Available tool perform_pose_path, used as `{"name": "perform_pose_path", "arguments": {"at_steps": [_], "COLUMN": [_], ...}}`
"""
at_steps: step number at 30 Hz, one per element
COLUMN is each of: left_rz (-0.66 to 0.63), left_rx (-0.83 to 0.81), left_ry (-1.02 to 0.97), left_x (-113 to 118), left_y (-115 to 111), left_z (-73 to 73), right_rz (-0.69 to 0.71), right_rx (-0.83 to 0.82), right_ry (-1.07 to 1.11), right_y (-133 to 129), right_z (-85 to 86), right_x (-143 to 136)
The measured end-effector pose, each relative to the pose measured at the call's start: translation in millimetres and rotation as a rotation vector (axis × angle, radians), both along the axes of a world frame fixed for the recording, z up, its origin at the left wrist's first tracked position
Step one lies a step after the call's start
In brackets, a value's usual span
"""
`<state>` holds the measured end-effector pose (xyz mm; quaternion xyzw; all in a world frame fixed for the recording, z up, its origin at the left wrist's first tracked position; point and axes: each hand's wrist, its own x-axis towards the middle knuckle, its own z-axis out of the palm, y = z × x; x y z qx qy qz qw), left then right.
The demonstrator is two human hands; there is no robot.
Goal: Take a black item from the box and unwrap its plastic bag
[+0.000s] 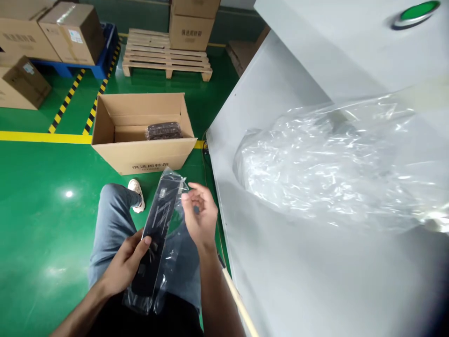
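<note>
A long black panel (158, 234) with several cutouts lies tilted over my lap inside a clear plastic bag (162, 285). My left hand (128, 262) is closed around the panel's left edge through the film, thumb on top. At the upper right of the bag is my right hand (201, 213), its fingers curled and its thumb and index finger at the loose film edge. The exact contact there is hard to make out. Just beyond the panel's far end stands an open cardboard box (147, 152), with dark bagged parts (163, 131) inside at its right.
To the right, a large heap of clear plastic bags (326, 164) lies on a white surface (280, 262), near a green button (419, 10). Behind are a wooden pallet (150, 54), cartons (72, 35) and a blue pallet (111, 42). Yellow lines mark the green floor (45, 201).
</note>
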<state>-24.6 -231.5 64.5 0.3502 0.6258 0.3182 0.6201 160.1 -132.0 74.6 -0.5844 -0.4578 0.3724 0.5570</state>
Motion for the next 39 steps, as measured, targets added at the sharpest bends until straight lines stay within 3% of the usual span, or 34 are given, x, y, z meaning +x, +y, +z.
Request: {"name": "perform_pose_path", "arguments": {"at_steps": [4, 8, 12, 18, 21, 27, 33, 36, 39], "left_rz": [-0.143, -0.033, 0.032, -0.194, -0.205, 0.120, 0.277, 0.343, 0.415], "left_rx": [0.096, 0.023, -0.084, -0.061, -0.058, -0.139, 0.141, 0.158, 0.054], "left_ry": [0.031, 0.044, -0.041, -0.223, -0.278, -0.278, -0.004, 0.108, 0.004], "left_x": [-0.4, -3.6, -6.7, -10.1, -12.9, -16.5, -17.8, -19.9, -18.0], "left_y": [-2.8, -11.1, -12.1, 4.0, 6.8, 18.1, 43.6, 48.8, 49.5], "left_z": [-3.7, -8.1, -6.5, 11.7, 13.8, 4.2, -2.7, -4.0, -0.1], "right_rz": [-0.050, -0.102, -0.133, -0.086, -0.102, -0.066, 0.386, 0.453, 0.454], "right_rx": [0.039, 0.017, -0.118, -0.200, -0.224, -0.258, -0.439, -0.501, -0.510], "right_ry": [-0.145, -0.146, 0.105, 0.680, 0.801, 0.547, 0.196, 0.267, 0.437], "right_y": [7.5, 13.1, 14.5, 15.8, 18.2, 7.9, -54.0, -74.0, -77.2], "right_z": [6.5, 1.4, -6.0, -6.7, -7.5, -13.3, -8.1, -8.4, -14.4], "right_x": [4.3, 8.8, 8.8, 2.9, 1.7, 7.7, -10.1, -18.6, -15.7]}}
